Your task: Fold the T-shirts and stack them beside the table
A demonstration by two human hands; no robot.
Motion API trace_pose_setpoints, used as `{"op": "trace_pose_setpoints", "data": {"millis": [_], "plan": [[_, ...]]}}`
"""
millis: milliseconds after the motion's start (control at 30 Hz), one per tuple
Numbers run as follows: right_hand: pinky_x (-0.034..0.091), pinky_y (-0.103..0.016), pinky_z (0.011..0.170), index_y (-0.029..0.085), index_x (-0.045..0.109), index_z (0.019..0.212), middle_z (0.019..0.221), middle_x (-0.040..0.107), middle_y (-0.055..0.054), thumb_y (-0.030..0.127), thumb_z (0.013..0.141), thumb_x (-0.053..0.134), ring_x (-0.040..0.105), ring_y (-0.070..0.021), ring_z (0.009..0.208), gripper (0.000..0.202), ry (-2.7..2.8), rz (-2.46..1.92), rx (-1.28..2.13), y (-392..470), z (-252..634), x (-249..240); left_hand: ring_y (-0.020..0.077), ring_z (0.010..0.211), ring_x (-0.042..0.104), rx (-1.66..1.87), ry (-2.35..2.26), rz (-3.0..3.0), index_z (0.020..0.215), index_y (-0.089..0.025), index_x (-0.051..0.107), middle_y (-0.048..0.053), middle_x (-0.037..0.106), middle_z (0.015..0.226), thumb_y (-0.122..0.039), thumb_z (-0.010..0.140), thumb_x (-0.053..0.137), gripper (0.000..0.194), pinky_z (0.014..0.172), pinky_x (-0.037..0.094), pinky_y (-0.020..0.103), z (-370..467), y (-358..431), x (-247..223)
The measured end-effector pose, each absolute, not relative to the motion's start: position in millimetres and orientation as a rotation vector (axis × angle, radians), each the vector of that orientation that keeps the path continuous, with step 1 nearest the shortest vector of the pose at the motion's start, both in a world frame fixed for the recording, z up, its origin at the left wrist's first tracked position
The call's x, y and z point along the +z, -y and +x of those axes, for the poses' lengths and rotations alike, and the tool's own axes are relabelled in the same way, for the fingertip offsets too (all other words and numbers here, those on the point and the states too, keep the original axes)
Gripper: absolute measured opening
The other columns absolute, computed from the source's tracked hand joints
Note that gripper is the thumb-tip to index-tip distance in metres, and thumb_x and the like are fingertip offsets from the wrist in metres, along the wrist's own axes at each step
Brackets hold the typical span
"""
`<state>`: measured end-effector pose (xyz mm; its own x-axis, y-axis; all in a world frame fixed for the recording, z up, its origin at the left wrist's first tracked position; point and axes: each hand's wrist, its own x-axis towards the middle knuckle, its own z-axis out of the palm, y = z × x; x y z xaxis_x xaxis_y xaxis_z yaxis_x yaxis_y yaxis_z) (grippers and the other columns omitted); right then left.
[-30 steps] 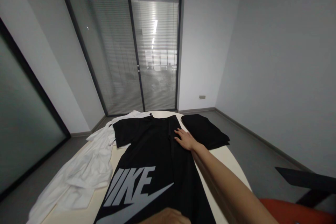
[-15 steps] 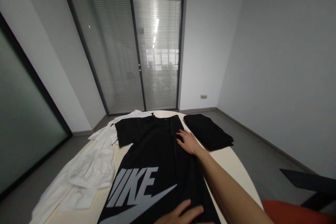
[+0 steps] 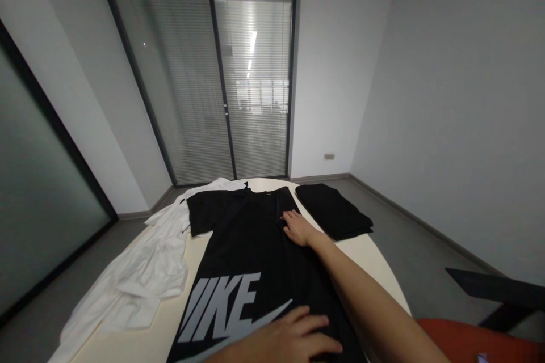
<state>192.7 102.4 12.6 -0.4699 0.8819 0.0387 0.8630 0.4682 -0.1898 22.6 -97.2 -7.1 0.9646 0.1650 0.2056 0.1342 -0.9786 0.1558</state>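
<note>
A black T-shirt [image 3: 251,238] with large grey lettering and a swoosh is spread on the pale table [image 3: 374,261]. Its left sleeve sticks out, while the right side is folded inward. My right hand [image 3: 297,228] rests on that folded part near the shoulder, fingers slightly apart and holding nothing. Lower down, my left hand [image 3: 298,336] lies over the shirt's front beside the swoosh, its fingers spread.
White clothing [image 3: 149,266] lies rumpled along the table's left side. A folded black garment [image 3: 332,211] sits at the back right. An orange chair seat [image 3: 468,340] with a dark armrest [image 3: 494,289] stands at the lower right.
My left hand has come further into view, up and to the right over the shirt. My right hand has shifted slightly left.
</note>
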Motion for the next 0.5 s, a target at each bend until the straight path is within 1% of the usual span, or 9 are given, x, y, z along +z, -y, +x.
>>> {"op": "trace_pose_setpoints", "data": {"millis": [67,100,167,233,300,367,400,433,500], "plan": [[0.035,-0.041,0.112,0.013,0.058,0.128,0.136,0.057,-0.016,0.025,0.092,0.046,0.051,-0.0284,0.128,0.04,2.55,-1.625,0.226,-104.4,187.6,17.7,0.0343,0.146,0.033,0.35,-0.422,3.037,0.139,-0.028,0.052,0.005,0.043,0.155,-0.032,0.105,0.042,0.036,0.114,0.035,0.057,15.7,93.1,1.3],[0.038,-0.042,0.109,0.013,0.059,0.125,0.133,0.058,-0.016,0.025,0.092,0.045,0.053,-0.0292,0.124,0.038,2.522,-1.67,0.228,-105.0,184.4,18.5,0.0367,0.145,0.033,0.353,-0.507,3.042,0.142,-0.028,0.049,0.007,0.041,0.156,-0.035,0.104,0.043,0.039,0.111,0.037,0.06,14.7,92.8,2.1],[0.039,-0.048,0.106,0.013,0.056,0.126,0.132,0.057,-0.019,0.028,0.095,0.041,0.053,-0.0326,0.124,0.037,2.448,-1.758,0.215,-104.5,177.3,16.0,0.037,0.144,0.035,0.355,-0.593,3.022,0.147,-0.028,0.043,0.01,0.041,0.156,-0.04,0.103,0.045,0.046,0.11,0.038,0.06,17.7,94.5,-1.8],[0.035,-0.056,0.107,0.014,0.051,0.13,0.139,0.052,-0.02,0.03,0.097,0.037,0.045,-0.0377,0.132,0.04,2.369,-1.832,0.191,-101.2,170.8,9.4,0.0363,0.144,0.035,0.364,-0.63,3.001,0.147,-0.028,0.042,0.01,0.043,0.155,-0.043,0.102,0.047,0.048,0.11,0.038,0.059,25.5,97.5,-8.4],[0.025,-0.062,0.111,0.016,0.048,0.134,0.149,0.043,-0.019,0.032,0.097,0.035,0.032,-0.0409,0.141,0.042,2.296,-1.875,0.165,-96.5,167.3,1.6,0.0361,0.144,0.034,0.372,-0.671,2.96,0.145,-0.027,0.044,0.01,0.046,0.152,-0.043,0.101,0.05,0.048,0.111,0.036,0.059,34.7,100.8,-11.4],[0.016,-0.059,0.116,0.016,0.048,0.134,0.156,0.036,-0.015,0.035,0.098,0.034,0.023,-0.04,0.146,0.043,2.231,-1.885,0.16,-92.5,168.3,-4.3,0.0351,0.145,0.033,0.38,-0.687,2.877,0.143,-0.025,0.046,0.009,0.048,0.15,-0.047,0.098,0.054,0.051,0.113,0.035,0.059,41.8,103.6,-7.3],[0.013,-0.057,0.118,0.016,0.049,0.133,0.158,0.034,-0.014,0.037,0.098,0.034,0.02,-0.0388,0.148,0.043,2.207,-1.879,0.161,-91.2,170.4,-6.1,0.0337,0.145,0.034,0.394,-0.694,2.819,0.142,-0.024,0.046,0.009,0.049,0.149,-0.048,0.096,0.056,0.052,0.115,0.034,0.056,43.7,104.0,-2.7],[0.012,-0.054,0.119,0.015,0.05,0.131,0.158,0.034,-0.013,0.039,0.097,0.034,0.02,-0.0376,0.149,0.044,2.193,-1.867,0.163,-90.5,173.2,-7.2,0.0314,0.143,0.037,0.421,-0.713,2.751,0.14,-0.023,0.048,0.009,0.051,0.147,-0.048,0.095,0.057,0.052,0.115,0.035,0.053,44.1,103.1,3.0],[0.012,-0.052,0.12,0.014,0.051,0.132,0.158,0.036,-0.013,0.041,0.096,0.034,0.02,-0.0361,0.149,0.047,2.198,-1.837,0.172,-90.6,179.2,-7.6,0.0256,0.133,0.049,0.507,-0.832,2.616,0.132,-0.022,0.055,0.007,0.059,0.137,-0.042,0.093,0.06,0.044,0.111,0.042,0.044,39.2,95.0,15.4]]}}
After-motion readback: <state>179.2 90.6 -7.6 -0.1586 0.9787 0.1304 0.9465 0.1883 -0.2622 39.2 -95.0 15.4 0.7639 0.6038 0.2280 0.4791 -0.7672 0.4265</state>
